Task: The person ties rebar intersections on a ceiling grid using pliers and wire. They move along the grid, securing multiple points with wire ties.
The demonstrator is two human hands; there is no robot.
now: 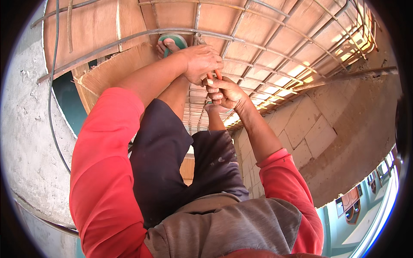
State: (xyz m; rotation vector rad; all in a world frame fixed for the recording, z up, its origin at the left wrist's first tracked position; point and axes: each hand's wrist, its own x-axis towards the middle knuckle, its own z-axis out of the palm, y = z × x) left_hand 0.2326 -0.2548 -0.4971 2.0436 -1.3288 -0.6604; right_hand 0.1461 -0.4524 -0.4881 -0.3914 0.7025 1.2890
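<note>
My left hand (203, 61) curls over the middle of a hand tool, probably pincers, with orange-red handles (215, 74). Its fingers bend round the tool, and part of their grip is hidden. A worn metal end (198, 39), seemingly the tool's head, shows past the knuckles, close to the steel bars. My right hand (227, 93) is closed at the handle ends, thumb laid across. Beyond both hands lies a mesh of tied steel reinforcing bars (271, 48) over plywood formwork panels (222, 19). Any tie wire between the fingers is too small to tell.
My foot in a green sandal (176, 40) rests near a long bar. Plywood boards (119, 64) lie at the left beside a grey concrete surface (25, 129) with a dark cable (51, 96). A block wall (300, 125) rises on the right; a drop opens beyond its edge.
</note>
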